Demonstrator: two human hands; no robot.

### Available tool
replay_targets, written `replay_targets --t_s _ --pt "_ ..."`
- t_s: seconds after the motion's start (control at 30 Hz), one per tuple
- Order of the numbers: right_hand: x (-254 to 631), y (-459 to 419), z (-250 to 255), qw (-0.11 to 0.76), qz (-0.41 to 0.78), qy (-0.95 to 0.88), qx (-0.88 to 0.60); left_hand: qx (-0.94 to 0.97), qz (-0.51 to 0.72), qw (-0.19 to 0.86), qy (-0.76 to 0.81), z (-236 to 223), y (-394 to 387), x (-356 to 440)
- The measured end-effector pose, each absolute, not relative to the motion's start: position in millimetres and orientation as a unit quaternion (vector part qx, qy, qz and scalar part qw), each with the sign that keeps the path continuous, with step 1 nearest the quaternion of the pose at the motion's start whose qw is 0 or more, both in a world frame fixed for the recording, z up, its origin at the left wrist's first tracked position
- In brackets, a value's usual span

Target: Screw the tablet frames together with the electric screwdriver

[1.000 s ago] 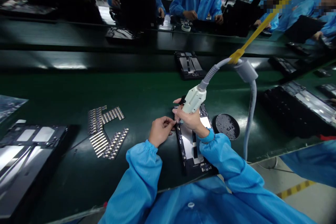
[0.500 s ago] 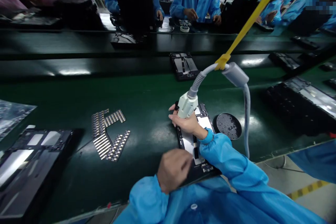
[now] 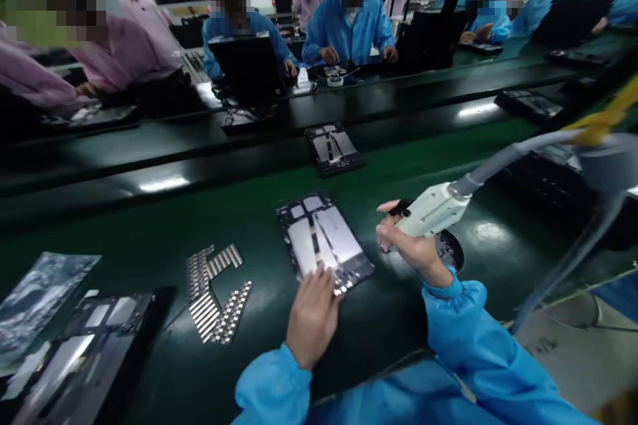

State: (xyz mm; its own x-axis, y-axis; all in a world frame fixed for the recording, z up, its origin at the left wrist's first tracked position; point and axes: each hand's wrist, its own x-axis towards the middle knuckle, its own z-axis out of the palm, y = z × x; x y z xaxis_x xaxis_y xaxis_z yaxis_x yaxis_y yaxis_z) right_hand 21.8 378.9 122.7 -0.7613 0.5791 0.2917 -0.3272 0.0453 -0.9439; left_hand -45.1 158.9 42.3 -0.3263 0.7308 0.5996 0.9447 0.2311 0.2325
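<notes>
My left hand (image 3: 313,315) rests its fingertips on the near corner of a black-framed device panel (image 3: 323,239), which lies flat on the green conveyor belt and has silver plates inside. My right hand (image 3: 411,242) sits to the right of the panel, apart from it, and grips a white handheld tool (image 3: 431,210). A grey hose (image 3: 513,154) runs from the tool to the upper right. The tool's tip is hidden by my fingers.
Rows of small circuit strips (image 3: 214,292) lie left of the panel. Further left are a dark panel (image 3: 84,339) and a plastic sheet (image 3: 42,289). A round mesh pad (image 3: 451,249) sits behind my right hand. Another panel (image 3: 333,148) lies beyond, and co-workers sit across the belt.
The panel has turned and shifted left and away, out from under my right hand. My left hand has come onto its near corner. My right hand and the tool have moved right, off the panel.
</notes>
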Motion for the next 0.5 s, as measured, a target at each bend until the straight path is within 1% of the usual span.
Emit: replay_targets --t_s 0.07,0.2,0.3,0.4,0.5 --pt "26 380 112 0.315 0.689 -0.641 -0.120 -0.527 -0.278 0.167 -0.785 55 158 -92" --pt "24 376 92 0.251 0.718 -0.633 -0.144 -0.472 -0.226 0.086 -0.848 89 169 -195" --pt "16 375 80 0.237 0.735 -0.621 -0.135 -0.391 -0.159 0.095 -0.902 109 187 -249" --pt "10 375 76 0.263 0.754 -0.590 -0.117 -0.363 -0.121 0.111 -0.917 111 209 -265" --pt "6 374 76 0.268 0.776 -0.561 -0.104 -0.395 -0.098 0.092 -0.909 97 238 -251"
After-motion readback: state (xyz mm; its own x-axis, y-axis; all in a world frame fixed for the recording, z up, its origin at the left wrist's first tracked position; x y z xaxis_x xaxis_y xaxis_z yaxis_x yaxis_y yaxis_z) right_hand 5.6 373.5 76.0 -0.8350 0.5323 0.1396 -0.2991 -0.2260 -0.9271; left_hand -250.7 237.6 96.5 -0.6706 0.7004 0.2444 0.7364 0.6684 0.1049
